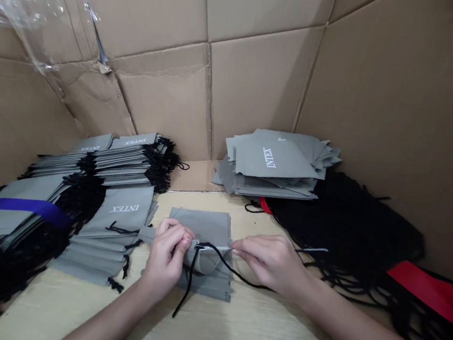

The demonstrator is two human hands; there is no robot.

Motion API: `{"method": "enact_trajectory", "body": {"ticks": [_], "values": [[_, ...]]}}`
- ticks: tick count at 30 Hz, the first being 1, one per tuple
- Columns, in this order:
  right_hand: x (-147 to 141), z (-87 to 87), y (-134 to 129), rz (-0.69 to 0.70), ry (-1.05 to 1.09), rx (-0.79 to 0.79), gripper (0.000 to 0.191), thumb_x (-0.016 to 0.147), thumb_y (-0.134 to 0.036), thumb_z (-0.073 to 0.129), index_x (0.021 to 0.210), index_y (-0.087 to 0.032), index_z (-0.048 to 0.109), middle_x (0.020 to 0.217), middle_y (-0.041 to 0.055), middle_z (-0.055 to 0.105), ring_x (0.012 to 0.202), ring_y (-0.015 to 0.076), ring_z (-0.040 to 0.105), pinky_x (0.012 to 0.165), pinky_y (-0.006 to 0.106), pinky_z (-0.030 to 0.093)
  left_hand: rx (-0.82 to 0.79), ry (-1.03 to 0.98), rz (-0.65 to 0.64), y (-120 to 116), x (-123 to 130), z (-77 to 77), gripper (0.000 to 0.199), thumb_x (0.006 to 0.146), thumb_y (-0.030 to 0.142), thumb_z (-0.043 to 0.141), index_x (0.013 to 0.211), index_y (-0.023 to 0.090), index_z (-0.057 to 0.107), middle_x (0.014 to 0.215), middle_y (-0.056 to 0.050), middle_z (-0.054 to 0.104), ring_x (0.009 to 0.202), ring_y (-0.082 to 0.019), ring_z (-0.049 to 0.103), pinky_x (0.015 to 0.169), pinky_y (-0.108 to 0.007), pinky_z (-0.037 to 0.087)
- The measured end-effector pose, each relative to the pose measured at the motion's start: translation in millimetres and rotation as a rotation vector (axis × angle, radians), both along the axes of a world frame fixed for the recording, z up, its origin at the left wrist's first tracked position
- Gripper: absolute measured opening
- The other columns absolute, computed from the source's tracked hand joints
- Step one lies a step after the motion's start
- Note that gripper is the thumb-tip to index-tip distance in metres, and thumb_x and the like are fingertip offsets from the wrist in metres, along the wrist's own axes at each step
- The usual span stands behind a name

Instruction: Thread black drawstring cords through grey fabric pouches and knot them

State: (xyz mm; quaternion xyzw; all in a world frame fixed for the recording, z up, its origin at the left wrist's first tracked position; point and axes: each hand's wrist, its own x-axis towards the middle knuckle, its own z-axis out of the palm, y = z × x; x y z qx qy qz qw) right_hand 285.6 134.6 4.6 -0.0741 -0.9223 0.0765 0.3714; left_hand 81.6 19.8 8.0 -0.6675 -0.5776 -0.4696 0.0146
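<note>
L hand point(165, 257) pinching grey drawstring pouch point(204, 256) at hem, R hand point(269, 261) pinching opposite end, black cord point(236, 275) trailing beneath; cloth handling light, limp, best gripped at hem.

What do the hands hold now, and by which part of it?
The left hand and right hand pinch the top hem of a gray drawstring pouch.

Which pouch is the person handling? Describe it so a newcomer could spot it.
On the pale wood tabletop inside the cardboard box, a low stack of grey pouches lies front and centre. The top pouch, pinched between the left hand and right hand, is the only one lifted, with a black cord at its hem.
</note>
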Motion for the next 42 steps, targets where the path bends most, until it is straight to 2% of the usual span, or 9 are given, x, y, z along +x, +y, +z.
{"method": "enact_trajectory", "body": {"ticks": [42], "values": [[0.7,-1.0,0.1,-0.013,-0.004,0.014,0.018,0.089,-0.018,0.050,0.080,-0.017,0.065,0.063,0.0016,0.067,0.054,0.0116,0.061,0.053,0.021,0.040,-0.016,0.012,0.011,-0.8,-0.3,-1.0,0.025,0.090,0.022,0.039,0.070,0.021,0.053,0.073,-0.004,0.063,0.079,-0.022,0.048,0.073,-0.037,0.040]]}}
